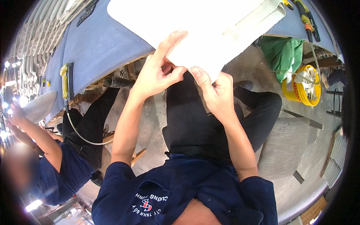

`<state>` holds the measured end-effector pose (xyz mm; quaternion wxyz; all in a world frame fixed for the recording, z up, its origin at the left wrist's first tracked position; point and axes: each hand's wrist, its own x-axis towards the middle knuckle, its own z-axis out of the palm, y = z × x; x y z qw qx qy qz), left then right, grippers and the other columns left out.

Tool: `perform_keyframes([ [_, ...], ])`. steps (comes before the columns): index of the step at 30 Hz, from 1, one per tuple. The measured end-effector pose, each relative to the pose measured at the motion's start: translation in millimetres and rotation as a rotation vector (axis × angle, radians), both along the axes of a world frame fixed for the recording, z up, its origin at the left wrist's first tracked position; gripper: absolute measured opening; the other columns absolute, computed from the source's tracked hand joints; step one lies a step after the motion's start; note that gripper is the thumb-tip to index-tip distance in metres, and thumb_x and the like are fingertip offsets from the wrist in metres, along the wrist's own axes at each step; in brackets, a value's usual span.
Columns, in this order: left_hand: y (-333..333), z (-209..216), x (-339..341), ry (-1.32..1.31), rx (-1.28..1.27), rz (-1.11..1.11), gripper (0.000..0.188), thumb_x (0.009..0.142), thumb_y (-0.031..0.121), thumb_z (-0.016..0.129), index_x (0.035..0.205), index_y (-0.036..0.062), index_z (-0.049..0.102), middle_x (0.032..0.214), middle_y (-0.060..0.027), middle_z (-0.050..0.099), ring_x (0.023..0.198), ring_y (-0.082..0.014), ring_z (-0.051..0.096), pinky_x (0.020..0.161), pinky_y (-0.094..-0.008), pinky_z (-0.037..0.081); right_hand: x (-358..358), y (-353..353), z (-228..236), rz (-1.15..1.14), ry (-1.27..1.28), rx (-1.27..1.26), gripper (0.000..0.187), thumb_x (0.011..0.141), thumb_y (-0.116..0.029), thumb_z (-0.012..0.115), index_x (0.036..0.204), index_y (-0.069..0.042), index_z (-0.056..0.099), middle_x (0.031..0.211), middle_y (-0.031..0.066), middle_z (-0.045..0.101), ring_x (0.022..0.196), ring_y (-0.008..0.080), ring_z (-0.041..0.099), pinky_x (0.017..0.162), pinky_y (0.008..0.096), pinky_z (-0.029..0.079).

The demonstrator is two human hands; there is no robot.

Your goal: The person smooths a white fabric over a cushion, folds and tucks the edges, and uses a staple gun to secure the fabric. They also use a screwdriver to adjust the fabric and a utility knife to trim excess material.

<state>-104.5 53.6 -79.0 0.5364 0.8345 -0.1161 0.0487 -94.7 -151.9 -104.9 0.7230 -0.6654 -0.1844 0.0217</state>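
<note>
A white panel (180, 15) with pale woven fabric (258, 18) along its frayed right edge lies on the blue-covered table (108, 33). Its near corner juts over the table's front, above my lap. My left hand (159, 69) grips this corner, the index finger stretched along the cloth and the thumb bent at the edge. On the other side of the corner, my right hand (215, 90) is closed on the fabric edge, thumb on top and the other fingers partly hidden beneath. Overexposure blurs where panel and fabric meet.
A yellow staple gun (67, 82) with a hose rests at the table's left edge; another hosed tool (304, 18) lies at far right. Below hang a green cloth (283, 56) and a yellow bucket (288, 88). A co-worker (71, 165) sits at left, holding a grey panel (43, 105).
</note>
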Motion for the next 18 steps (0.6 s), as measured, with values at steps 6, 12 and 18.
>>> perform_keyframes([
  [6,6,-12,4,-0.153,0.014,-0.020,0.088,0.088,0.008,0.082,0.165,0.0113,0.039,0.156,-0.0163,0.052,0.133,-0.0269,0.062,0.104,-0.0405,0.055,6,8,-30,-0.052,-0.103,0.036,0.019,0.099,-0.019,0.079,0.105,-0.001,0.083,0.089,0.0122,0.080,0.075,0.0205,0.071,0.072,0.0340,0.053],
  [12,1,-14,4,-0.209,0.152,0.023,0.098,0.095,0.036,0.082,0.167,0.0021,0.025,0.162,-0.0182,0.037,0.150,-0.0304,0.042,0.123,-0.0489,0.036,32,31,-69,-0.105,-0.342,0.106,0.018,0.098,-0.022,0.080,0.105,-0.005,0.083,0.095,0.0105,0.080,0.084,0.0261,0.076,0.080,0.0374,0.057],
  [18,-4,-15,4,-0.291,0.324,0.102,0.087,0.087,0.018,0.084,0.161,0.0038,0.041,0.158,-0.0223,0.052,0.147,-0.0385,0.051,0.122,-0.0482,0.040,32,18,-58,-0.018,-0.232,0.020,0.026,0.098,-0.031,0.079,0.108,-0.007,0.082,0.098,0.0103,0.081,0.092,0.0301,0.078,0.082,0.0428,0.060],
])
